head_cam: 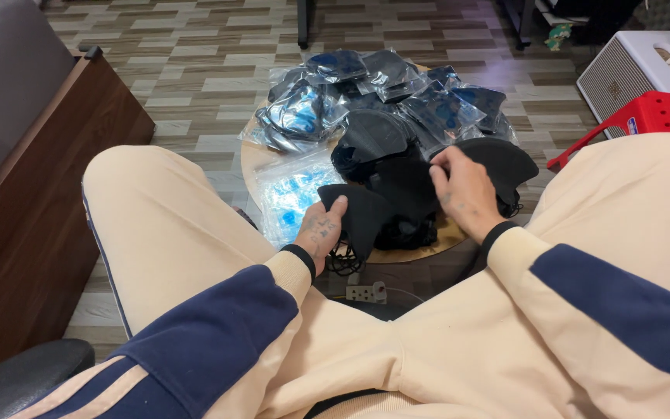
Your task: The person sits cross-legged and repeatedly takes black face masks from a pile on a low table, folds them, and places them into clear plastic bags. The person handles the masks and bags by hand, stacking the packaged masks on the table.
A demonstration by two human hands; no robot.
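Observation:
I sit over a small round wooden table [251, 159] piled with black face masks. My left hand [319, 230] grips a black mask [362, 213] at the table's near edge, its ear loops dangling below. My right hand [463, 190] pinches the edge of another black mask [498, 163] on the loose heap [397, 186] in the middle. Several clear plastic bags of packed masks [304, 116] lie at the table's far side, and an empty clear bag with blue print [288, 194] lies at the left.
A brown wooden cabinet [32, 209] stands to the left. A red plastic stool [645, 116] and a white box-shaped appliance [637, 66] are at the right. A white power strip [366, 293] lies on the tiled floor between my legs. A black chair arm [25, 376] shows bottom left.

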